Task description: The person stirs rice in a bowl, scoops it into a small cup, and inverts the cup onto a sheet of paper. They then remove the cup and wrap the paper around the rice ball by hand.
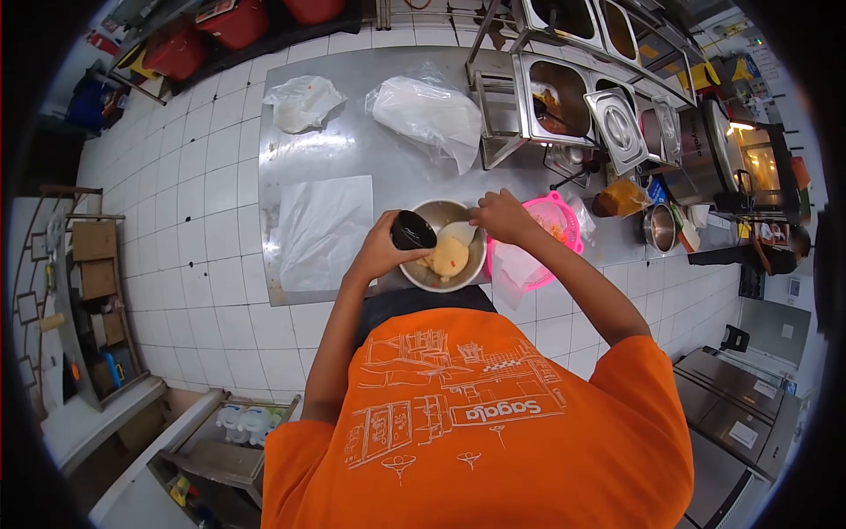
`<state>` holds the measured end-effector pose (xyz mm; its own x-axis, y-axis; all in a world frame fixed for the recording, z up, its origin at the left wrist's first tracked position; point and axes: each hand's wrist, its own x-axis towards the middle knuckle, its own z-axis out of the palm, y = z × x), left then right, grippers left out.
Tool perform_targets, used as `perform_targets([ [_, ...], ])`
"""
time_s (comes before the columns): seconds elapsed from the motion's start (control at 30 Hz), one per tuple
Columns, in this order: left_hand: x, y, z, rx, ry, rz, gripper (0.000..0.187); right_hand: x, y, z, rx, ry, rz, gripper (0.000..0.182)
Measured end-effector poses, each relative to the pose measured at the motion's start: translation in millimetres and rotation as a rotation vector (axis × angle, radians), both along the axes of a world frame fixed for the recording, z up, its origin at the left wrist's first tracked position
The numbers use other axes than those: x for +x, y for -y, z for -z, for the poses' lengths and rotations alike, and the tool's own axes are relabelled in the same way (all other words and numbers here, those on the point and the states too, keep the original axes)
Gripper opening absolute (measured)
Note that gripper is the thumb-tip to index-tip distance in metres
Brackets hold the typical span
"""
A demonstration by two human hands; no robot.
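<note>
Steel bowl (429, 256) sits between hands: left (381, 251) tilts black cup (411, 231), right (500, 216) above.

Commercial kitchen, steel counter (397, 167), food wells (560, 97)

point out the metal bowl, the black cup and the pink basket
metal bowl (421, 275), head view, on its near rim
black cup (411, 231), head view, on its dark open top
pink basket (564, 212), head view, on its far rim
</note>
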<state>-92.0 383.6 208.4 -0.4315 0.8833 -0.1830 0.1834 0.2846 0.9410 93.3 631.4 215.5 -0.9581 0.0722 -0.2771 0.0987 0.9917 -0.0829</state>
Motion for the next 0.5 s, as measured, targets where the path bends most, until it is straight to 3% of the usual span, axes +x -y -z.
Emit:
perform_targets([
  [0.37, -8, 5, 7, -0.034, -0.008, 0.121, 0.087, 11, 55, 13, -0.311, 0.136, 0.229, 0.035],
  [0.5, -20, 21, 9, -0.048, 0.148, 0.067, 0.093, 19, 51, 14, -0.431, 0.127, 0.326, 0.037],
])
